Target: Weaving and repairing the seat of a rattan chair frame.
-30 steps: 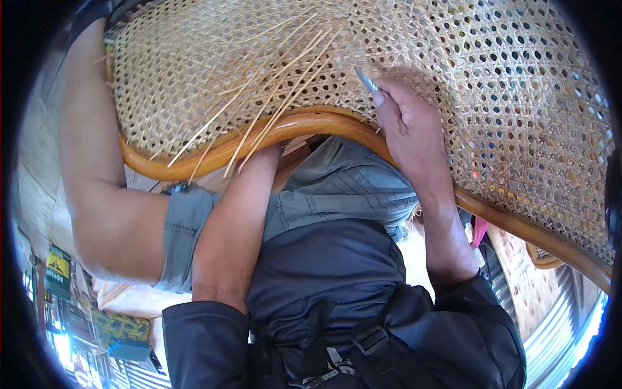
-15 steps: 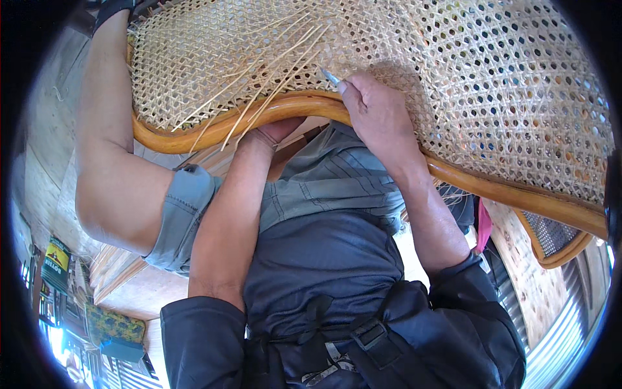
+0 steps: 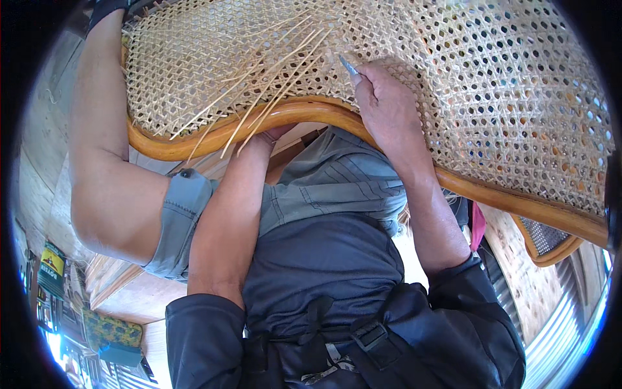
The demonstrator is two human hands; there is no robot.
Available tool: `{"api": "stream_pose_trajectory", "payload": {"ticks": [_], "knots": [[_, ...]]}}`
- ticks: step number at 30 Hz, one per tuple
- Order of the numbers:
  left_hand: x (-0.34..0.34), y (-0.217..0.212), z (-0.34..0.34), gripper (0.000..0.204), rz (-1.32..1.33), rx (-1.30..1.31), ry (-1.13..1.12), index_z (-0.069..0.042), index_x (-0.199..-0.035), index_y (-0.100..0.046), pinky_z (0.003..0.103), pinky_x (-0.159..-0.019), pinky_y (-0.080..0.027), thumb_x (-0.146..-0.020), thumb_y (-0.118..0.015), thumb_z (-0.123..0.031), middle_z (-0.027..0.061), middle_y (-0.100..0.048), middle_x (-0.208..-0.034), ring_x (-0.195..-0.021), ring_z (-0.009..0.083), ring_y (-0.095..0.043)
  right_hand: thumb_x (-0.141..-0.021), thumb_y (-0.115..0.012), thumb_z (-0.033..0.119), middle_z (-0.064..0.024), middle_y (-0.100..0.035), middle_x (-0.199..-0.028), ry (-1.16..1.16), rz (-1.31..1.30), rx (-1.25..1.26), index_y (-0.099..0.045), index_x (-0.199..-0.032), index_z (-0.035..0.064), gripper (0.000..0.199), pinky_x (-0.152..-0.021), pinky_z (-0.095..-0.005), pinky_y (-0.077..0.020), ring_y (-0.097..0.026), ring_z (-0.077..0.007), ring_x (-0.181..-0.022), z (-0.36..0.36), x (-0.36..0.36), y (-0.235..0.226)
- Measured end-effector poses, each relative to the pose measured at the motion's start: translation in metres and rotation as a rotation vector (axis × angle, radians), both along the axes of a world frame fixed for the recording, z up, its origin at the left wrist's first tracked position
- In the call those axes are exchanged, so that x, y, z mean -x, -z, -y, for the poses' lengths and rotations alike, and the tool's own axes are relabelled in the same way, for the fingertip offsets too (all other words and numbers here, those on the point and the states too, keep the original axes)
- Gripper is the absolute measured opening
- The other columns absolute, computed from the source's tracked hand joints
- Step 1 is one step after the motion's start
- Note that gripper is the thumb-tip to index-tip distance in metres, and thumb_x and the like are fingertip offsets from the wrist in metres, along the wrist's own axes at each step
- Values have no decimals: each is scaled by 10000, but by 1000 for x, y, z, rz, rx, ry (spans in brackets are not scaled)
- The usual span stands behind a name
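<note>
Woven cane webbing spans a curved, varnished wooden frame across the upper view. Above the webbing, my right hand is closed around a small pointed metal tool, its tip aimed to the far left. Whether the tool is a knife or an awl I cannot make out. Several loose cane strands lie slantwise on the weave left of this hand, their ends hanging over the frame. My left hand reaches under the frame; its fingers are hidden beneath the webbing.
My bent left leg stands along the frame's left end. At the right, a second cane-filled wooden frame lies below the big one. Wooden boards, a green-and-yellow container and a patterned cushion-like item are at the lower left.
My right hand and the pointed tool have shifted a little right and farther over the weave. My left hand stays under the frame, slightly more hidden. The loose strands lie nearly as before.
</note>
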State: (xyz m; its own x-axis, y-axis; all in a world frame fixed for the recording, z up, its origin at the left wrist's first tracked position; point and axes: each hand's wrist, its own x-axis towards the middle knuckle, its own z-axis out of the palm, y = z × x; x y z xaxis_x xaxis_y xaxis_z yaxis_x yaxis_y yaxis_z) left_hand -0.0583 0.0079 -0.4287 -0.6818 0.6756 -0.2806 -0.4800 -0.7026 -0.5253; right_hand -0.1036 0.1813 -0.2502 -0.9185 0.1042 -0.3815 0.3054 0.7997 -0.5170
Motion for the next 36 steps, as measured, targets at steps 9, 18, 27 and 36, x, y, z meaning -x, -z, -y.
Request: {"api": "stream_pose_trajectory", "payload": {"ticks": [9, 18, 27, 36], "knots": [[-9, 3, 0, 462, 171, -119, 26, -60, -1263, -458, 538, -950, -438, -957, -365, -394, 211, -542, -1186, -1074, 332, -560, -868, -504, 152, -246, -590, -758, -128, 44, -96, -556, -839, 14, 150, -642, -479, -472, -588, -421, -730, 4, 11, 2], [-18, -76, -23, 422, 206, 571, 300, -37, -1226, -474, 479, -985, -398, -940, -431, -344, 175, -546, -1175, -1114, 293, -518, -900, -481, 193, -204, -615, -760, 14, 111, -1, -537, -985, 42, 182, -674, -478, -468, -603, -406, -740, 32, -18, -29], [-38, -167, 12, 356, 104, 809, 342, -28, -1109, -547, 328, -736, -483, -962, -420, -326, 90, -604, -1006, -846, 194, -589, -827, -544, 201, -155, -612, -880, -844, -63, 337, -587, -907, 45, 181, -719, -423, -493, -599, -344, -877, 43, -51, -35], [-52, -190, 23, 328, -205, 1361, 668, -64, -1156, -507, 196, -436, -350, -957, -447, -319, -8, -475, -773, -541, 61, -406, -811, -571, 156, -103, -605, -936, -645, -335, -84, -633, -933, 116, 142, -782, -408, -485, -567, -300, -901, 18, 28, 43]]}}
